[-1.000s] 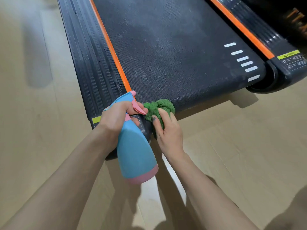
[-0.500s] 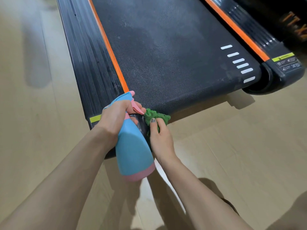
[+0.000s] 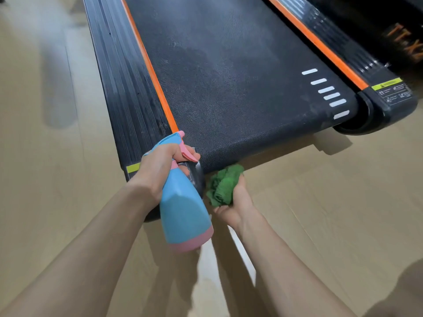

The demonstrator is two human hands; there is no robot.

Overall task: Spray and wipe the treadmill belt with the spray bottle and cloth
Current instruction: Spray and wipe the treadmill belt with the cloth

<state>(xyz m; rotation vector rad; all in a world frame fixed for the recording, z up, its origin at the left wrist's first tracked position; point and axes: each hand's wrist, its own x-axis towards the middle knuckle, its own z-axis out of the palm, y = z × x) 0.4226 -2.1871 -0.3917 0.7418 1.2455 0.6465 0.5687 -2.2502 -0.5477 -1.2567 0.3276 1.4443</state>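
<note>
Now | left hand (image 3: 158, 170) grip clasps spray bottle (image 3: 185, 211) | right hand (image 3: 233, 207) grip clutches cloth (image 3: 223, 184) below belt (image 3: 240, 88) edge

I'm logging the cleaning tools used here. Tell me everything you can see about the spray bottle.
The spray bottle looks like smooth plastic: a light blue body widening to a pink base, a blue head with a pink nozzle tip and a pink trigger. The left hand grips its neck, a finger on the trigger. It is held in the air, tilted, nozzle toward the treadmill belt, base toward the camera. Only that hand touches it. Its fill level cannot be seen.
</note>
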